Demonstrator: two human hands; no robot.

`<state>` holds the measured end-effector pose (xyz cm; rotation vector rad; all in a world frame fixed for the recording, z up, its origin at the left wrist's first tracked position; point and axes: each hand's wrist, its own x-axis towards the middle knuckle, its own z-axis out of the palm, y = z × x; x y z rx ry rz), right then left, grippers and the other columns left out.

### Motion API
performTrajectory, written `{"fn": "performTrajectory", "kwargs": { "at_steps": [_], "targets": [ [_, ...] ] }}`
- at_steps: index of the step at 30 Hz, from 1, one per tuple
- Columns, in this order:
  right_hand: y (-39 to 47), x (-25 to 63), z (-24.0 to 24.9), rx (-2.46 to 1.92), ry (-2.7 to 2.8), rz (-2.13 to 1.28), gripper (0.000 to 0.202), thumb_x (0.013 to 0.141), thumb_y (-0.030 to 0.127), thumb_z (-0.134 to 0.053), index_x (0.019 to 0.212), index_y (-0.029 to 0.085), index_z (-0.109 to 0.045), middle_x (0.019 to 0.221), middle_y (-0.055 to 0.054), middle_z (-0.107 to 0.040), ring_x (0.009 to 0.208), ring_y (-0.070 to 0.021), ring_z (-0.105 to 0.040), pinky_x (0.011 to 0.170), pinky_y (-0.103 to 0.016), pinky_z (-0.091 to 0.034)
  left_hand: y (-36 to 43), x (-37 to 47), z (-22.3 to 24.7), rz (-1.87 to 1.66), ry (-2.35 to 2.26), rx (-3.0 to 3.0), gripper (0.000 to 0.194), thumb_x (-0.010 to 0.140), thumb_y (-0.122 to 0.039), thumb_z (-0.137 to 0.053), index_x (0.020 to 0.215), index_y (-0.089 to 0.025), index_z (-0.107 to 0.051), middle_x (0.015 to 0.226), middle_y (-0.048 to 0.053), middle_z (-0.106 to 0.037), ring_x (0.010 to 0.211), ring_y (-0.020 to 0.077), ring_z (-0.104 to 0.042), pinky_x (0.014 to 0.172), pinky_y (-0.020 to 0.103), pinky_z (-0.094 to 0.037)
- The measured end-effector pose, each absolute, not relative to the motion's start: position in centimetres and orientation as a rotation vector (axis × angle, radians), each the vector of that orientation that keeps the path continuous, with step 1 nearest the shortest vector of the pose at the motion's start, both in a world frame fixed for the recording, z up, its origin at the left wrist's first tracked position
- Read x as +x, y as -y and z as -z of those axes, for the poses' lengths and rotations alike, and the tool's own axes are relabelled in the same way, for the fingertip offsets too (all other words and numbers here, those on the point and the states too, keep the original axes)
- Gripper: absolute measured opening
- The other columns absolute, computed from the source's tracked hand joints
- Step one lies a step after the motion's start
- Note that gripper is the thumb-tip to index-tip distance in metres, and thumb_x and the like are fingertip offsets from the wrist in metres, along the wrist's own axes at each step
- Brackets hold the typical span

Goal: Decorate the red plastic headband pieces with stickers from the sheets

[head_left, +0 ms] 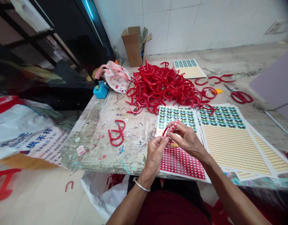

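Note:
Over a printed sticker sheet (181, 164) with red-and-white heart rows, my two hands work close together. My left hand (155, 153), with a silver bangle at the wrist, pinches a thin red curved band (165, 131). Fingers of my right hand (188, 137) are closed on a red strip with white marks (174, 126), which lies along or against the band; whether it is stuck down I cannot tell. Behind the sheet a large pile of red curved bands (162, 84) is heaped. A few more red bands (116, 137) lie to the left.
Further sticker sheets (233, 147) overlap at the right, and one sheet (189, 72) lies behind the pile. Red-handled scissors (241, 97) rest at the back right. A blue tape dispenser (101, 90), a patterned bag (117, 76) and a cardboard box (132, 48) stand at the back left.

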<state>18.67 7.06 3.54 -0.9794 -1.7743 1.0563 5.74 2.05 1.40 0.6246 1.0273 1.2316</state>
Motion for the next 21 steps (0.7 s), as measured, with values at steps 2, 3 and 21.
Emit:
{"fn": "performTrajectory", "kwargs": {
  "at_steps": [2, 3, 21],
  "targets": [
    [-6.9, 18.6, -3.5, -1.014, 1.753, -1.02, 0.01, 0.081, 0.026, -0.058, 0.081, 0.018, -0.062, 0.093, -0.006, -0.058, 0.077, -0.0142, -0.06, 0.067, -0.028, -0.055, -2.1, 5.7, -1.4, -1.226, -1.062, 0.675, 0.02, 0.079, -0.027, -0.062, 0.067, -0.012, -0.065, 0.063, 0.0, -0.059, 0.06, 0.0081, -0.05, 0.064, 0.021, -0.038],
    [-6.7, 18.5, -3.4, -1.044, 1.724, -1.0, 0.011, 0.082, 0.027, -0.057, 0.081, 0.017, -0.064, 0.093, -0.006, -0.059, 0.077, -0.0146, -0.061, 0.065, -0.028, -0.056, -2.1, 5.7, -1.4, -1.221, -1.081, 0.7, 0.02, 0.078, -0.027, -0.062, 0.067, -0.012, -0.065, 0.063, 0.0, -0.059, 0.061, 0.0084, -0.05, 0.065, 0.021, -0.038],
    [-6.3, 18.3, -1.2, -1.087, 1.73, -0.521, 0.016, 0.083, 0.016, -0.058, 0.073, 0.019, -0.071, 0.083, -0.006, -0.072, 0.084, -0.0187, -0.067, 0.074, -0.031, -0.054, -1.9, 5.7, -1.8, -1.199, -1.179, 0.737, 0.021, 0.076, -0.024, -0.06, 0.061, -0.012, -0.069, 0.06, 0.003, -0.062, 0.059, 0.0103, -0.048, 0.065, 0.023, -0.037]
  ]
}}
